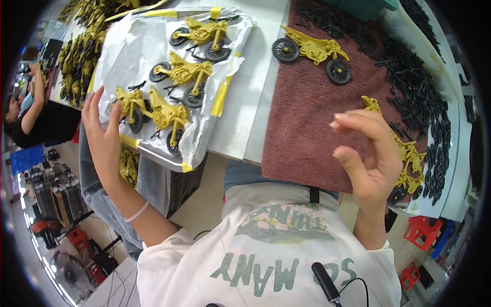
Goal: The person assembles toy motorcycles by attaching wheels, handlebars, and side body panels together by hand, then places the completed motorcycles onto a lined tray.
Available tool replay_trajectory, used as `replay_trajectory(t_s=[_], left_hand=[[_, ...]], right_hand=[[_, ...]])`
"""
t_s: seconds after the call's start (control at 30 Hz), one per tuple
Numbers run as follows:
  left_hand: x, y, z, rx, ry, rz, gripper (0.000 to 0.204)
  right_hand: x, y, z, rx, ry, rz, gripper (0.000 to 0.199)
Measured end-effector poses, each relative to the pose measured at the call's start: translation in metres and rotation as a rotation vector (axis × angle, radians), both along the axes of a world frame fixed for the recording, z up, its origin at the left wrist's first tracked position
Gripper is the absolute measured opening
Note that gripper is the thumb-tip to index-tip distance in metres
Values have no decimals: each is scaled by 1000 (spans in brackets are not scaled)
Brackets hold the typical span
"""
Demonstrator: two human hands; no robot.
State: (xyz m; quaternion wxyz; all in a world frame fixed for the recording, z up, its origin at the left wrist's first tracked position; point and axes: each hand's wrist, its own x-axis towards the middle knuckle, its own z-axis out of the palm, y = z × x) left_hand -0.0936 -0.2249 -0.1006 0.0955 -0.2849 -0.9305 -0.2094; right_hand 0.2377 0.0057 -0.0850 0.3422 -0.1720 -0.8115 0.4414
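My left hand [104, 120] is at the left side of a paper-lined tray [239, 66], fingers apart. Its thumb overlaps the edge of the leftmost yellow toy motorcycle [134, 106]; no grip on it shows. Several more yellow motorcycles with black spoked wheels lie in the tray, one of them the nearest motorcycle [162, 113]. Over a brown towel [302, 128] hovers my right hand [372, 161], fingers curved and thumb apart, with nothing visible between them. Farther back on the towel rests another yellow motorcycle [312, 47] with two black wheels.
Black small parts [414, 82] are heaped along the towel's right side, with rows of black wheels [437, 153] beside them. Yellow frames [411, 158] lie partly behind my right hand. A green bin [365, 6] stands at the back. Another person [43, 120] is at the far left.
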Motion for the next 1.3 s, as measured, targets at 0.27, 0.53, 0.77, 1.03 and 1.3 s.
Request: replay_trajectory(t_s=[0.27, 0.53, 0.77, 1.03, 1.3], left_hand=[[19, 19, -2, -46, -171, -347, 43], [11, 9, -5, -250, -112, -364, 46], [25, 19, 23, -134, 134, -307, 41], [127, 105, 43, 112, -198, -923, 36], [156, 168, -1, 45, 11, -961, 42]], right_hand=[[-11, 29, 3, 305, -317, -40, 34], [-19, 29, -16, 672, -579, -160, 36], [-10, 12, -4, 602, -523, -150, 26], [0, 1, -12, 518, -492, -101, 19], [11, 10, -14, 545, -313, -145, 25]])
